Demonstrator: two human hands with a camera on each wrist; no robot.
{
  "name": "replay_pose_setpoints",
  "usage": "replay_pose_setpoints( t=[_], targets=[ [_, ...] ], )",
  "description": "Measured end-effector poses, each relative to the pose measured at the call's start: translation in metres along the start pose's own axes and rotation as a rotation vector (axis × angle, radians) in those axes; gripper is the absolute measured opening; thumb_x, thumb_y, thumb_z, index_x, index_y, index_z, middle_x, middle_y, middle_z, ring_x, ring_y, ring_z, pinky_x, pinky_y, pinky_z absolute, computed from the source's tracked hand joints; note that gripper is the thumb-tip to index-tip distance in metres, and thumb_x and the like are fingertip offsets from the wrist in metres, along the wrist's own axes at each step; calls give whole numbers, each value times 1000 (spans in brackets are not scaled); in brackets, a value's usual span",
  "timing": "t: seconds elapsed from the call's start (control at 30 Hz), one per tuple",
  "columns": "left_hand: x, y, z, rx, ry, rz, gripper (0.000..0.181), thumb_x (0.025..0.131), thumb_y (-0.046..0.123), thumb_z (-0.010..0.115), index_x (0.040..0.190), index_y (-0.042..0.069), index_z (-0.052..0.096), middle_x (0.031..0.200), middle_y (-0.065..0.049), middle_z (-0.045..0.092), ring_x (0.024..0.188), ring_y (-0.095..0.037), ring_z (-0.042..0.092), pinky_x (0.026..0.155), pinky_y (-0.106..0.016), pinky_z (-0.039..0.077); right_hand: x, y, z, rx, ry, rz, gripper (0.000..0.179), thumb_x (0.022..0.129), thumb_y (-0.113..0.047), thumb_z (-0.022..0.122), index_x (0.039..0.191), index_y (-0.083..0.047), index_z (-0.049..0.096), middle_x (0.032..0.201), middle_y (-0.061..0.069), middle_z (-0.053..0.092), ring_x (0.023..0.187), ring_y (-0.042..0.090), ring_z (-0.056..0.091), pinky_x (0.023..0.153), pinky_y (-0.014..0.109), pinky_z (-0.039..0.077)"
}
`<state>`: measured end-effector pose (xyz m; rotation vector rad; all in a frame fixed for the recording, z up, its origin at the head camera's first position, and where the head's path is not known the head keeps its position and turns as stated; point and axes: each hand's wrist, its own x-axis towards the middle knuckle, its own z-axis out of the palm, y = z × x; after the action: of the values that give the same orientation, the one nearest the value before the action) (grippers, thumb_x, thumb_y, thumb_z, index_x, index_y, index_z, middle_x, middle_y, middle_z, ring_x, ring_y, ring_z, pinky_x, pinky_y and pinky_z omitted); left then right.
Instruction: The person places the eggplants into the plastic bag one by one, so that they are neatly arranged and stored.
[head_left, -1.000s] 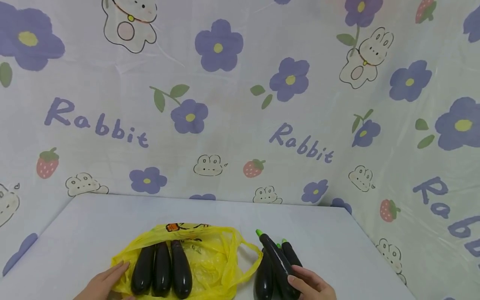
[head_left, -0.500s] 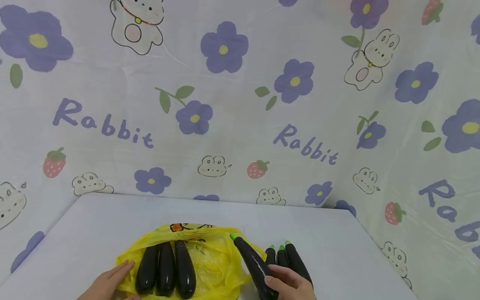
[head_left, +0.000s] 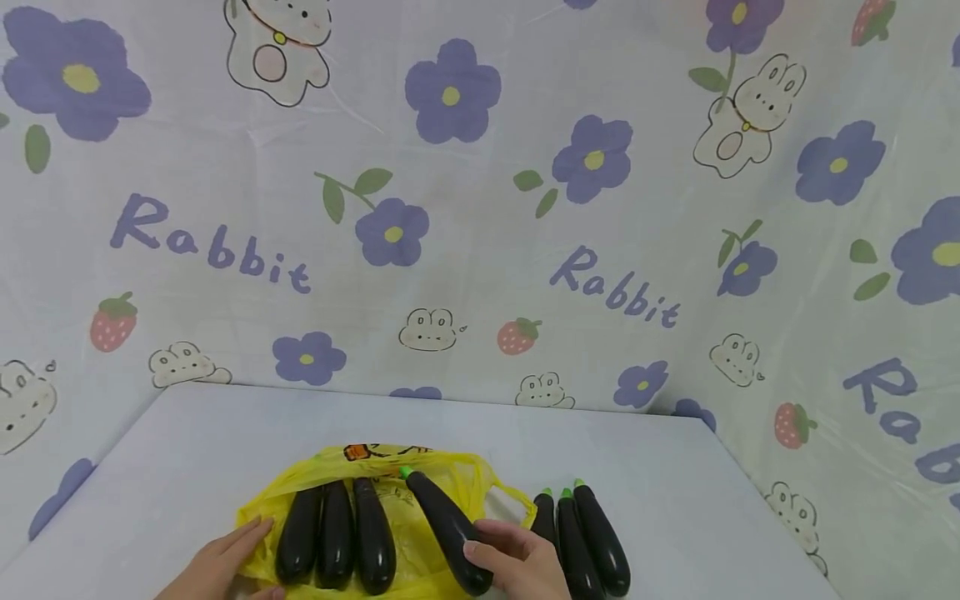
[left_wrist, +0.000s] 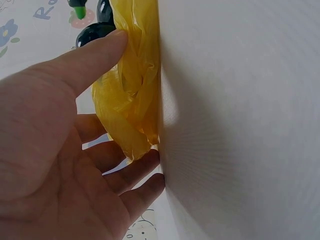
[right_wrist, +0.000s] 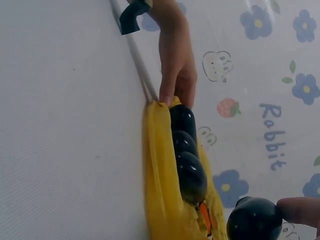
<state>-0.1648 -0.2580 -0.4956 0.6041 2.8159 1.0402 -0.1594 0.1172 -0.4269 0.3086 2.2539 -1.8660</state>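
In the head view, a yellow plastic bag point(head_left: 420, 550) lies open on the table with three dark eggplants point(head_left: 336, 533) side by side in its left part. My left hand point(head_left: 217, 562) holds the bag's left edge; the left wrist view shows the thumb on one side of the bunched plastic point(left_wrist: 127, 100) and the fingers on the other. Another eggplant point(head_left: 442, 521), its green tip pointing away, is gripped near its thick end by my right hand point(head_left: 521, 562), over the bag's right part. In the right wrist view this eggplant point(right_wrist: 255, 220) shows its rounded end.
Three more eggplants point(head_left: 581, 542) lie together on the white table point(head_left: 675, 492), just right of the bag. One bag handle loop point(head_left: 513, 496) spreads towards them. Behind the table hangs a white cloth point(head_left: 480, 208) printed with rabbits and flowers.
My right hand has carried one eggplant leftward, from the group on the right to over the bag. My left hand stays at the bag's left edge. The head view has shifted slightly.
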Motion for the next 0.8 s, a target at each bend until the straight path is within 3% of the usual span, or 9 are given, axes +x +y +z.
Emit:
replay_pose_setpoints(
  t=[0.23, 0.8],
  targets=[
    [3, 1, 1, 17, 4, 7, 77, 88, 30, 74, 135, -20, 41, 129, -46, 43, 112, -60, 47, 87, -68, 44, 4, -3, 12, -135, -6, -11, 43, 83, -31, 80, 112, -1, 71, 99, 6, 70, 86, 21, 63, 76, 41, 57],
    [2, -2, 2, 56, 21, 49, 77, 86, 30, 76, 133, -21, 42, 126, -46, 45, 108, -58, 51, 85, -67, 46, 18, -11, 31, -127, -1, 43, 39, 83, -27, 82, 110, -1, 71, 97, 3, 68, 82, 20, 60, 75, 39, 56]
  ],
)
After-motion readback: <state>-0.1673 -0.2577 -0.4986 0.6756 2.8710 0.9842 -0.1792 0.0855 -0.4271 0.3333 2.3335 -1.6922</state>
